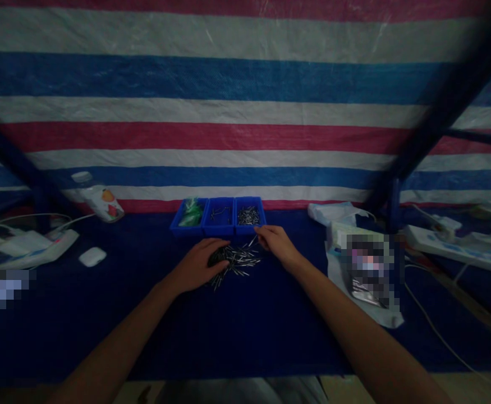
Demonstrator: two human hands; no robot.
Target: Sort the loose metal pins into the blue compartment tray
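Left hand [198, 264], its grip unclear, curls against a heap of slim metal pieces [242, 260] just in front of the row of blue bins [219, 230]; the right hand [276, 244], near the row's front right corner, pinches one piece [252, 241]. A bottle [102, 201] sits left of the row.

Between the two forearms, the near middle of the blue table [237, 336] gives a hand open room up to the loose metal pins [241, 261], which are hemmed in by the left hand [198, 261] on the left and the right hand [276, 244] on the far right. Straight beyond, the row of blue bins [219, 229] and the striped sheet [245, 137] block the far side. Leftward, passage narrows at the white case [92, 257], bottle [104, 203] and left power strip [66, 241]; rightward, the white wrapper [340, 280] and trailing cable [434, 331] obstruct.
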